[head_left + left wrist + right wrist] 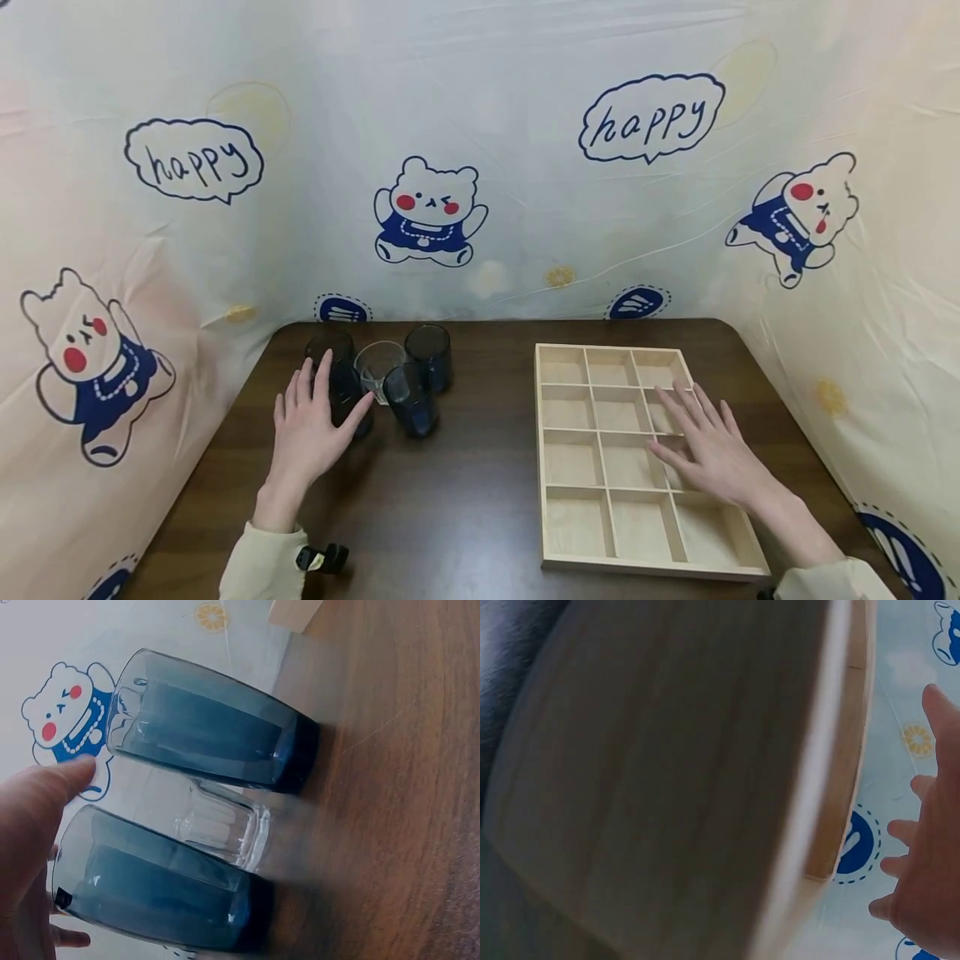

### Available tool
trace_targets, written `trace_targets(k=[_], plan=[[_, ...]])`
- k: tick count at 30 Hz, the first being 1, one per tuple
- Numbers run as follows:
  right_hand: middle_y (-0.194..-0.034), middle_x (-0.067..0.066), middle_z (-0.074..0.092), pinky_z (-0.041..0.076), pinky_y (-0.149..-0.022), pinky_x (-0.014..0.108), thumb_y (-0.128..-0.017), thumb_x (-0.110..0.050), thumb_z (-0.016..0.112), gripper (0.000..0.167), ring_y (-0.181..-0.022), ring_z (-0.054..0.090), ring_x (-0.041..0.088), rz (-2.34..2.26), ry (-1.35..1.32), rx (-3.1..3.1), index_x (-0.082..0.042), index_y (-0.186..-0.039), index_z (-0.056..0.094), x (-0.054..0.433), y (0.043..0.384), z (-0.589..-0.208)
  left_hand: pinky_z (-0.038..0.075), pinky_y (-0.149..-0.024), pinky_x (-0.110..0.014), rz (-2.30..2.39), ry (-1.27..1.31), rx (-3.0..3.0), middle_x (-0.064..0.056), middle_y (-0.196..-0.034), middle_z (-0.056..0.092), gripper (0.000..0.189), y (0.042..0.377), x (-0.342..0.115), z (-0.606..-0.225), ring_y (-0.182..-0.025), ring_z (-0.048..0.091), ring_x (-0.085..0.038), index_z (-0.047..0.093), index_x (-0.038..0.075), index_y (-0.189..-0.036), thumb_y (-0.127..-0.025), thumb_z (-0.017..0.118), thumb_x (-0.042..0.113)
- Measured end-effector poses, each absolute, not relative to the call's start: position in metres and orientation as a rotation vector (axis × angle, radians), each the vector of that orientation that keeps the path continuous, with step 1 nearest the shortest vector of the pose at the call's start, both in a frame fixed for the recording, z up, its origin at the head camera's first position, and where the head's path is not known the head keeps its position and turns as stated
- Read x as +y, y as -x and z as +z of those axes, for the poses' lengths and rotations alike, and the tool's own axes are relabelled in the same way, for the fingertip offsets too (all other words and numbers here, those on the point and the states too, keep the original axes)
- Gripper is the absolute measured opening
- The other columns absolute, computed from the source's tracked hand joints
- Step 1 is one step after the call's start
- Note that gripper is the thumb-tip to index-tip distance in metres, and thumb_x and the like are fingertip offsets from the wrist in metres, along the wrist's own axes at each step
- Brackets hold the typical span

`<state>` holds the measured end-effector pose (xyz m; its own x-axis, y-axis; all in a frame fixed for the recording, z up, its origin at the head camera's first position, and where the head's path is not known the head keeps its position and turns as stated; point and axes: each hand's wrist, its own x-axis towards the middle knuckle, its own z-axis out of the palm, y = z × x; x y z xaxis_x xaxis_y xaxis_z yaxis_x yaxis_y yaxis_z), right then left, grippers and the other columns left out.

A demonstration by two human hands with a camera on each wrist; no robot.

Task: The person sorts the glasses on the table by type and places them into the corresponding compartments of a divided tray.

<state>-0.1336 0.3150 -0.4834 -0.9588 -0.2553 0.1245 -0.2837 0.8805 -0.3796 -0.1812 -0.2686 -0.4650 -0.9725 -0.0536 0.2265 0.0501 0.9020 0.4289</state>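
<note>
Several drinking glasses stand grouped on the left of the table. Behind the fingers of my left hand (311, 437) is a dark blue glass (345, 387), partly hidden. A clear glass (381, 362) stands in the middle, with blue glasses (410, 400) around it. The left wrist view shows two blue glasses (210, 720) with the clear glass (217, 829) between them; the thumb (67, 776) extends near their rims. Whether it touches is unclear. My right hand (708, 446), fingers spread, hovers over the right side of a wooden divided tray (542, 467), holding nothing.
The brown table (465, 500) has its back edge against a printed cloth (525, 208), which also hangs at both sides. The tray's wooden wall (667, 780) fills much of the right wrist view. A small black item (322, 558) sits at the left cuff.
</note>
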Motion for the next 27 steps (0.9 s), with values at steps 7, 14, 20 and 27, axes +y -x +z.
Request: trace_targets(k=[7,14,20,27], plan=[[-0.182,0.027,0.019,0.004,-0.129,0.082,-0.107,-0.050,0.065,0.086,-0.168,0.013,0.056,0.618,-0.435,-2.992,-0.019,-0.176,0.024,0.319,0.132,-0.495,0.021,-0.126,-0.084,-0.741,-0.060,-2.774,-0.035,-0.178,0.018,0.112,0.179,-0.269,-0.470,-0.159,0.025,-0.062,0.006,0.017,-0.178,-0.098,0.078,0.049],[-0.184,0.024,0.017,-0.006,-0.138,0.064,-0.106,-0.048,0.068,0.088,-0.167,0.017,0.056,0.592,-0.476,-2.975,-0.017,-0.176,0.025,0.319,0.128,-0.502,0.025,-0.126,-0.081,-0.838,-0.131,-2.718,-0.034,-0.178,0.020,0.116,0.177,-0.267,-0.476,-0.160,0.027,-0.061,0.003,0.015,-0.178,-0.098,0.081,0.045],[-0.182,0.026,0.019,-0.005,-0.141,0.057,-0.107,-0.046,0.068,0.086,-0.167,0.016,0.057,0.613,-0.500,-2.960,-0.014,-0.175,0.027,0.321,0.133,-0.505,0.032,-0.125,-0.077,-0.915,-0.162,-2.706,-0.034,-0.177,0.025,0.115,0.176,-0.265,-0.483,-0.158,0.033,-0.059,0.000,0.015,-0.178,-0.100,0.080,0.043],[-0.179,0.031,0.024,0.010,-0.136,0.071,-0.107,-0.047,0.066,0.086,-0.167,0.016,0.056,0.623,-0.452,-2.998,-0.012,-0.175,0.027,0.326,0.147,-0.510,0.032,-0.128,-0.072,-1.012,-0.200,-2.674,-0.029,-0.181,0.022,0.115,0.178,-0.261,-0.489,-0.161,0.035,-0.054,-0.002,0.016,-0.178,-0.101,0.080,0.041]])
